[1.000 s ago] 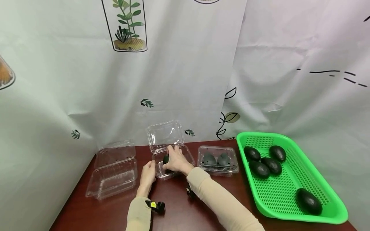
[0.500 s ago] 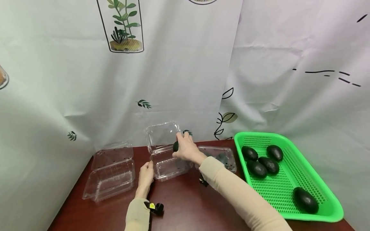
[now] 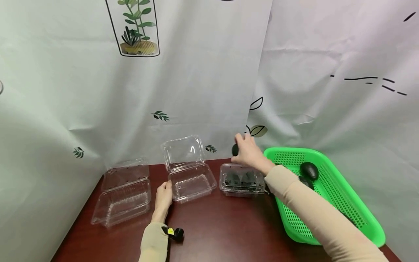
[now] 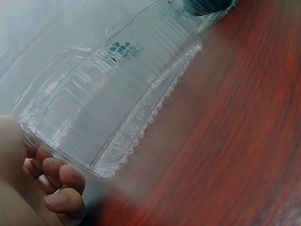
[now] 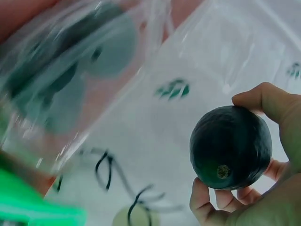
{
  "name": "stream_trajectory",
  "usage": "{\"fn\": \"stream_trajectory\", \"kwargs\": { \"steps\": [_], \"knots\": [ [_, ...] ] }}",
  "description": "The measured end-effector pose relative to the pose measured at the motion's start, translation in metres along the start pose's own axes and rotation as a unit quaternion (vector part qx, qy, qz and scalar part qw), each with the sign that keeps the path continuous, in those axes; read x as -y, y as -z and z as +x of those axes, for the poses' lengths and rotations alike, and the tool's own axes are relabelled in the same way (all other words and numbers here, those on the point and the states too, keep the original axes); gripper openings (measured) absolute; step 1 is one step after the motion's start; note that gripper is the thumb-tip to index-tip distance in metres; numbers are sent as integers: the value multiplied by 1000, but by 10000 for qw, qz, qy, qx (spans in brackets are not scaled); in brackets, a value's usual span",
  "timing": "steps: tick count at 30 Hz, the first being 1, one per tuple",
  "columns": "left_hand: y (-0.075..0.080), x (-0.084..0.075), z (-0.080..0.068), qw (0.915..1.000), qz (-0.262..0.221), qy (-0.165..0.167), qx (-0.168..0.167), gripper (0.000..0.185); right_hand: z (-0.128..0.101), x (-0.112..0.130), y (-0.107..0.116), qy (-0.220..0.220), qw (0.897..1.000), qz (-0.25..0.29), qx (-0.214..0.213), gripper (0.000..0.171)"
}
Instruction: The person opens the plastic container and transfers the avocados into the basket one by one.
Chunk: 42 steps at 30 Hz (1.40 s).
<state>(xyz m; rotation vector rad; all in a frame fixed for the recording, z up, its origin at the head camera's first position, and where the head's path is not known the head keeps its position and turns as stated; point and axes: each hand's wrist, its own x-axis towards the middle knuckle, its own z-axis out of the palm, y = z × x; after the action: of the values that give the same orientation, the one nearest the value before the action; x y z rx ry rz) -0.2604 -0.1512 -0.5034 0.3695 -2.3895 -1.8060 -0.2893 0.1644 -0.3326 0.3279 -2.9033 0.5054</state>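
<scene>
the green perforated plastic tray [image 3: 330, 189] fills the lower right of the head view, a shallow mesh basin with at least one dark avocado lying in it [image 3: 309, 170]; your sleeve hides the rest. the dark red woodgrain table [image 3: 212, 233] spans the bottom. at lower left sits an open clear clamshell [image 3: 122, 193], thin ribbed plastic. at centre stands the open clamshell you steady [image 3: 190, 180], lid tilted up toward the curtain, tray bare. just right of it the closed clamshell [image 3: 242, 180] holds two avocados, seen dimly through the lid.

your right hand [image 3: 250, 151] is lifted above the closed clamshell's far edge, between it and the tray's near-left corner, fingers curled round an avocado [image 5: 230, 147]. the fruit is dark green, pebbled, egg-shaped, stem scar facing the wrist camera, so its long axis points roughly back along your palm. the open clamshell lies down and left of it; the tray lies right, nearer.

your left hand [image 3: 163, 198] rests at the open clamshell's left front corner, curled fingertips [image 4: 61, 176] touching its crimped rim.
</scene>
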Motion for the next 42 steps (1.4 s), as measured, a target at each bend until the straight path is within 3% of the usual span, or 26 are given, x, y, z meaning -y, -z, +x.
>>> {"fn": "stream_trajectory", "kwargs": {
  "steps": [10,19,31,42],
  "knots": [
    [3,4,-4,9999,103,-49,11,36,-3,-86,30,-594,9980,147,-165,66],
    [3,0,-4,10000,26,-61,-6,37,-17,-148,44,-661,9973,249,-199,56],
    [5,-3,-1,9999,-35,-87,-92,37,-34,-193,31,-880,9953,355,170,58],
    [-1,0,-3,9996,-98,16,-246,36,-43,-224,2,-788,9955,190,484,64]
  ]
}}
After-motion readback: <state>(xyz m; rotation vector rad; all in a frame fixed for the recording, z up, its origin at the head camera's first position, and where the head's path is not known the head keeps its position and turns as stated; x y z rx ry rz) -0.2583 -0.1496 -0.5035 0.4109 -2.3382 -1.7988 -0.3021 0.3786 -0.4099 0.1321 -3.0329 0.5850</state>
